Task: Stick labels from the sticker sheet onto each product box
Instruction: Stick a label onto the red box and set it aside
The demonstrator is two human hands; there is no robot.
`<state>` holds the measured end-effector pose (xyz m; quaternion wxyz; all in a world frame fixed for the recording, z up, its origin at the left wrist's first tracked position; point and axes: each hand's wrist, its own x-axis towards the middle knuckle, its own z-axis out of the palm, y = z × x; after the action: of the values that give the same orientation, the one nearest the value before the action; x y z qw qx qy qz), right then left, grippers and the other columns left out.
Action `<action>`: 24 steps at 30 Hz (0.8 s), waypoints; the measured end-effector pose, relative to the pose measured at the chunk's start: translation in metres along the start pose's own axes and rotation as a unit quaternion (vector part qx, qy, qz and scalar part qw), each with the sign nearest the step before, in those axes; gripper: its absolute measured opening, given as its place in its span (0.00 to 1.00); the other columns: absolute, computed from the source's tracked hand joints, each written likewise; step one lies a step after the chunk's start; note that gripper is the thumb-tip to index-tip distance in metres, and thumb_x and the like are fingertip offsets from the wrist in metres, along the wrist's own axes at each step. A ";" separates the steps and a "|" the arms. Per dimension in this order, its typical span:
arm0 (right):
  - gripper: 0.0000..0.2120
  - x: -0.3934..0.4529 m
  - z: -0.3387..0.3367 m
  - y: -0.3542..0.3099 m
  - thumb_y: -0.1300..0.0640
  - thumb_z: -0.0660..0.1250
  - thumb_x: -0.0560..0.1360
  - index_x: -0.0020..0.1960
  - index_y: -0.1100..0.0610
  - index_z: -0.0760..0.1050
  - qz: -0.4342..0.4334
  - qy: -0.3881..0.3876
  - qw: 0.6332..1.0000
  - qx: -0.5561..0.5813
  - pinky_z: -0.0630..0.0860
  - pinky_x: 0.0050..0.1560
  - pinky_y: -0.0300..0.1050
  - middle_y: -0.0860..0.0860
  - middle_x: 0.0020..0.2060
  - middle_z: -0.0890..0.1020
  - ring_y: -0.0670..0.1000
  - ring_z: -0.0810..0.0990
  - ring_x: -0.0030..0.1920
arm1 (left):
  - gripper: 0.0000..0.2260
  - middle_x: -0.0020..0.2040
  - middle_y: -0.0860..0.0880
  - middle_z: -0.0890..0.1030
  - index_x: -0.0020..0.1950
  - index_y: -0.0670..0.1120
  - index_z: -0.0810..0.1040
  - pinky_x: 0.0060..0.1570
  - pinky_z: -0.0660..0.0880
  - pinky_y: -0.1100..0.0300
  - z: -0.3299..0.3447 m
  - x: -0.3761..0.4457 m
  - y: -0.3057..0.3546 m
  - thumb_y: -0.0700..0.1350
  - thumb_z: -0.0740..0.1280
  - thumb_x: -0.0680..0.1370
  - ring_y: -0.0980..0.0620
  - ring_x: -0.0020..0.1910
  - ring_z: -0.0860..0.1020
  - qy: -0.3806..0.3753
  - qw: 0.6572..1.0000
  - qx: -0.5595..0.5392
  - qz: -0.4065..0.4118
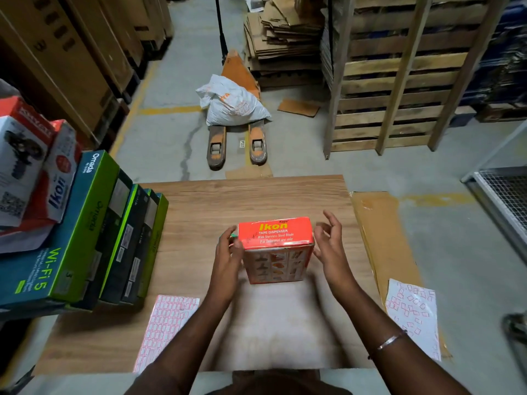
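An orange Ikon tape dispenser box (276, 248) stands on the wooden table (256, 195) in front of me. My left hand (228, 253) grips its left side, fingers curled round the edge. My right hand (330, 246) hovers just off its right side, fingers loosely spread and holding nothing. A sticker sheet (166, 323) with rows of red-bordered labels lies at the table's near left. A second sheet (413, 315), with labels mostly peeled off, lies at the near right on brown cardboard (379, 238).
Green Omada Wi-Fi boxes (71, 238) stand in a row at the table's left, with more Ikon boxes (34, 172) stacked beyond them. On the floor ahead sit a pallet jack (238, 143) bearing a white sack (231, 101), and wooden pallets (399, 81) at right.
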<state>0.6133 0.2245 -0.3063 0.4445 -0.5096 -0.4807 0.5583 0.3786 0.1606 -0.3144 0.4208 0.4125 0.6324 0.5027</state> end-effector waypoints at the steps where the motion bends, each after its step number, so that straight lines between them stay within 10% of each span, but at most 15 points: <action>1: 0.34 0.004 0.001 -0.003 0.25 0.64 0.72 0.75 0.31 0.62 0.008 -0.002 1.000 -0.003 0.69 0.74 0.55 0.47 0.73 0.70 0.44 0.71 0.73 | 0.31 0.76 0.57 0.71 0.77 0.67 0.66 0.73 0.70 0.39 0.001 0.002 0.002 0.76 0.58 0.76 0.58 0.74 0.71 0.001 0.999 -0.016 -0.031; 6: 0.29 0.006 0.022 0.003 0.40 0.65 0.77 0.76 0.40 0.64 0.006 -0.023 1.000 0.003 0.69 0.72 0.41 0.47 0.76 0.69 0.42 0.71 0.73 | 0.30 0.77 0.55 0.73 0.82 0.56 0.65 0.78 0.66 0.48 0.019 0.004 0.021 0.67 0.58 0.82 0.59 0.75 0.71 -0.014 0.995 -0.084 -0.051; 19: 0.37 -0.003 0.034 0.013 0.36 0.65 0.75 0.80 0.45 0.61 0.005 -0.041 0.999 -0.008 0.66 0.78 0.51 0.46 0.76 0.69 0.43 0.69 0.75 | 0.17 0.66 0.55 0.78 0.78 0.51 0.66 0.56 0.75 0.72 0.019 0.004 0.019 0.42 0.56 0.88 0.71 0.55 0.79 0.043 0.995 -0.074 -0.041; 24: 0.40 -0.003 0.026 0.015 0.30 0.67 0.74 0.81 0.43 0.59 0.007 -0.043 0.998 -0.034 0.63 0.79 0.56 0.45 0.77 0.68 0.42 0.67 0.76 | 0.25 0.74 0.52 0.76 0.81 0.52 0.67 0.75 0.70 0.51 0.018 -0.002 0.020 0.56 0.62 0.84 0.57 0.71 0.75 0.046 0.995 -0.065 -0.057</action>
<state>0.5871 0.2171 -0.3199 0.4016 -0.5030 -0.5149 0.5662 0.3978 0.1671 -0.2974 0.4456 0.3238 0.6394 0.5364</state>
